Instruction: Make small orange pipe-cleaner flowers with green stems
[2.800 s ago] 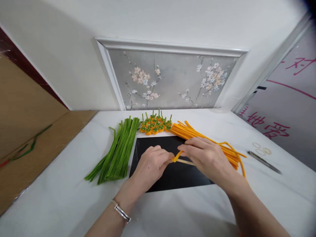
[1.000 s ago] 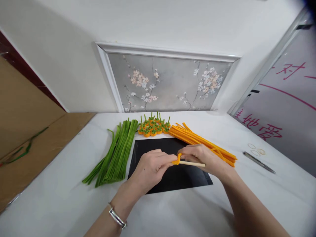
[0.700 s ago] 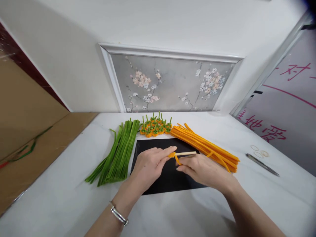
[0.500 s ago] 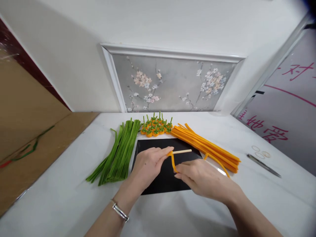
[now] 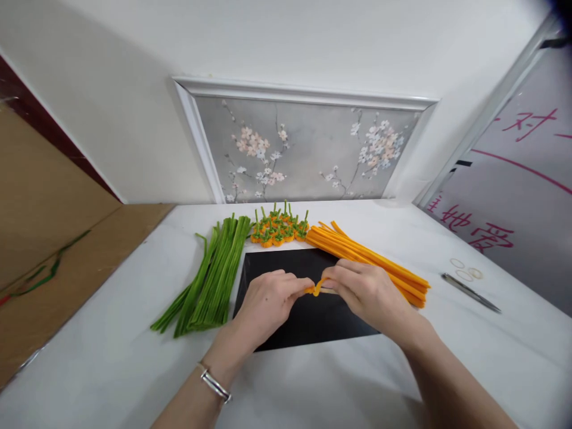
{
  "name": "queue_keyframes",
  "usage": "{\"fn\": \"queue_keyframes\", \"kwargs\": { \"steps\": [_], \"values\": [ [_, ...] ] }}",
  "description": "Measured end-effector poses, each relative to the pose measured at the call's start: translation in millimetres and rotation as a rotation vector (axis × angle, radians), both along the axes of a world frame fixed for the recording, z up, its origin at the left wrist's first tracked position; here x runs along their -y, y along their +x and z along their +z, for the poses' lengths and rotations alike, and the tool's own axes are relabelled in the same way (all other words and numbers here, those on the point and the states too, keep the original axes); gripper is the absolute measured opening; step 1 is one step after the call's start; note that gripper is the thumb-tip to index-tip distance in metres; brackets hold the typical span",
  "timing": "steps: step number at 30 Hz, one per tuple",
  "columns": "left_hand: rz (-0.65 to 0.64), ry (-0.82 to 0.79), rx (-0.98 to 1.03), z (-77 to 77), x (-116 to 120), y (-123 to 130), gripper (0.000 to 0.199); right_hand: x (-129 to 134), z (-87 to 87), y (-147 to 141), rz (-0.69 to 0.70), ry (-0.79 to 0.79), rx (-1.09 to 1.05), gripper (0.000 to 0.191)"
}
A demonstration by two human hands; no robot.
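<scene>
Above a black mat (image 5: 286,325), an orange pipe cleaner (image 5: 317,288) is wound partly around a thin pale stick (image 5: 328,291). My left hand (image 5: 271,300) pinches the wound end, covering that end of the stick. Thumb and fingers of my right hand (image 5: 369,292) grip the pipe cleaner close to the stick, and they hide the stick's other end. Only a short loop of orange shows between the two hands.
Green pipe cleaners (image 5: 214,280) lie bundled at the left, orange pipe cleaners (image 5: 370,256) at the right. Several small orange-and-green pipe-cleaner pieces (image 5: 279,229) stand behind the mat. Metal tweezers (image 5: 471,292) and pale rings (image 5: 465,275) lie far right.
My right hand has moved up and over the stick, carrying the pipe cleaner around it. The stick's free end, visible before, is now mostly covered. My left hand keeps its pinch.
</scene>
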State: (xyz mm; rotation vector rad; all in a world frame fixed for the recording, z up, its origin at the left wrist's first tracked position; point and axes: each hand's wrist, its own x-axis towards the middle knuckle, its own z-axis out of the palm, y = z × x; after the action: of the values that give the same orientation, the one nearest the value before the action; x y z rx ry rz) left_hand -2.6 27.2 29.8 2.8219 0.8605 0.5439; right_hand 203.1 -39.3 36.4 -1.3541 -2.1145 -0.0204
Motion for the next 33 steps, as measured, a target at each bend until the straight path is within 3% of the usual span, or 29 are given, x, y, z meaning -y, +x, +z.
{"fn": "queue_keyframes", "kwargs": {
  "steps": [6, 14, 21, 27, 33],
  "values": [
    [-0.115, -0.053, 0.005, 3.3, 2, 3, 0.024, -9, -3.3, 13, -0.037, -0.036, -0.115, 0.022],
    [-0.167, -0.194, 0.1, 0.4, 4, 3, 0.024, -15, -3.7, 16, -0.097, -0.135, -0.068, 0.025],
    [-0.033, -0.249, 0.272, 3.6, 6, 1, 0.033, -9, -3.3, 13, -0.036, -0.326, 0.02, 0.031],
    [0.067, -0.21, 0.313, 6.4, 6, -1, 0.039, -4, -4.6, 4, -0.017, -0.382, 0.176, 0.029],
    [0.113, -0.095, 0.222, 6.7, 2, -4, 0.035, 6, 2.2, -1, 0.071, -0.329, 0.224, 0.028]
  ]
}}
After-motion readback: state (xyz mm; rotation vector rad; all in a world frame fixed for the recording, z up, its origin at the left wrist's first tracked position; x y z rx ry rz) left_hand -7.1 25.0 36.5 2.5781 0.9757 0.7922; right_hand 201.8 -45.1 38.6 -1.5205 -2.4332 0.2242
